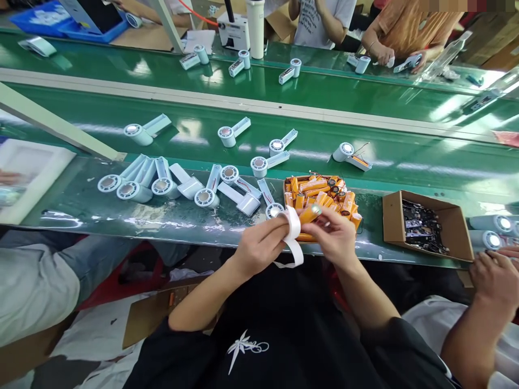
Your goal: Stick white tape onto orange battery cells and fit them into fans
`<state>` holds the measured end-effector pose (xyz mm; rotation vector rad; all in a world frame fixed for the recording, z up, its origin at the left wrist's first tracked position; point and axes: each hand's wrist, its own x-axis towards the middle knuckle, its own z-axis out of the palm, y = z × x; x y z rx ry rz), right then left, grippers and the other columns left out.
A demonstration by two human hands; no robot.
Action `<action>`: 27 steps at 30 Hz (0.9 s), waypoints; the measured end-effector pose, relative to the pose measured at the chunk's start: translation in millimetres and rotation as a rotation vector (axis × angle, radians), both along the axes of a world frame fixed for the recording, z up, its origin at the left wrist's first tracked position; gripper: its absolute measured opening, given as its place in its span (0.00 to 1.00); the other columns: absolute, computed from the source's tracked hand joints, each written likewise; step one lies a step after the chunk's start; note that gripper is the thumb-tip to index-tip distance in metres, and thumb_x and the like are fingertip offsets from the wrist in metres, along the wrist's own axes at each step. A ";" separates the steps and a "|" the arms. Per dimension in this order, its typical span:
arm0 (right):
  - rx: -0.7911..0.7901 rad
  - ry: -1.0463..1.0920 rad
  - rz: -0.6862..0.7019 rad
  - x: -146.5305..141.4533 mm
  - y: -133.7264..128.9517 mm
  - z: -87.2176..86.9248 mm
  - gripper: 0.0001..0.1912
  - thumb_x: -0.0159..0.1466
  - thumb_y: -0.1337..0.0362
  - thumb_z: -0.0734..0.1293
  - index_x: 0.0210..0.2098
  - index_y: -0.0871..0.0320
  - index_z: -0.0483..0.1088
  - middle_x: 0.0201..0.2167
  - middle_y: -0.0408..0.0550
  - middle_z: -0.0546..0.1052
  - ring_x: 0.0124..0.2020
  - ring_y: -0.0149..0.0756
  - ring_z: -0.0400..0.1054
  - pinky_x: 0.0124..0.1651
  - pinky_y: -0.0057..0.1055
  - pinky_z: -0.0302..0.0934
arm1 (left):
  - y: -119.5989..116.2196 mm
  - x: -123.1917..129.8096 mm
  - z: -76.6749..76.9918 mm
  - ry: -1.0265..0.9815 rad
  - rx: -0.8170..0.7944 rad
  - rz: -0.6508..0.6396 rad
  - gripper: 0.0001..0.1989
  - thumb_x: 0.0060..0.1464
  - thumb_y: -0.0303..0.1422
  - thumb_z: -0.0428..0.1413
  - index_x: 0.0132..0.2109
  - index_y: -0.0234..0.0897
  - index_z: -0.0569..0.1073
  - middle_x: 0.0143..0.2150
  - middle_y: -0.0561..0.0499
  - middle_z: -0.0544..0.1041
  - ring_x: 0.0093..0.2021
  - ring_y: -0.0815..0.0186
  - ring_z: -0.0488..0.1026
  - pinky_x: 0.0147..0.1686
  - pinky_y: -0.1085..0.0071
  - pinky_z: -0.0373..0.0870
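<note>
My left hand [261, 244] is closed around a looped white strip [295, 249], which hangs down from the fingers. The fingers of my right hand [335, 236] pinch an orange battery cell [310, 213] near its silvery end, and its other end comes close to the strip. Just beyond both hands, a pile of orange cells [318, 189] with thin wires fills a low box on the bench. Several light blue fan housings [206, 198] with open handles lie to the left of the pile. Part of the box is hidden behind my hands.
A cardboard box [391, 224] of small dark parts stands on the right, near a co-worker's hand [494, 275]. More housings lie on the green belt [194, 146] beyond the bench. A white foam tray [44, 167] is at the left. People work across the line.
</note>
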<state>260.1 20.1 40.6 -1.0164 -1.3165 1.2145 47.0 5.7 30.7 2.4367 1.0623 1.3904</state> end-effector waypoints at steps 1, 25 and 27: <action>-0.012 0.004 -0.029 6.7 1.4 4.8 0.20 0.63 0.53 0.79 0.52 0.53 0.80 0.43 0.49 0.86 0.43 0.45 0.83 0.47 0.41 0.81 | 0.1 -4.0 2.3 0.077 0.034 -0.031 0.15 0.66 0.23 0.57 0.58 0.35 0.76 0.54 0.41 0.83 0.56 0.58 0.81 0.56 0.66 0.80; -0.104 -0.006 -0.054 18.4 13.3 8.8 0.20 0.63 0.55 0.79 0.50 0.57 0.80 0.49 0.52 0.85 0.51 0.48 0.82 0.53 0.41 0.80 | 12.6 6.9 2.6 0.423 -0.012 0.138 0.18 0.69 0.24 0.53 0.62 0.37 0.74 0.54 0.43 0.83 0.57 0.54 0.79 0.54 0.61 0.77; -0.051 0.027 -0.158 13.8 10.8 6.9 0.19 0.63 0.56 0.79 0.51 0.57 0.79 0.50 0.54 0.84 0.52 0.49 0.81 0.55 0.44 0.79 | 11.6 7.0 4.9 0.449 0.057 0.180 0.16 0.69 0.24 0.54 0.60 0.36 0.76 0.49 0.44 0.85 0.48 0.58 0.82 0.43 0.66 0.76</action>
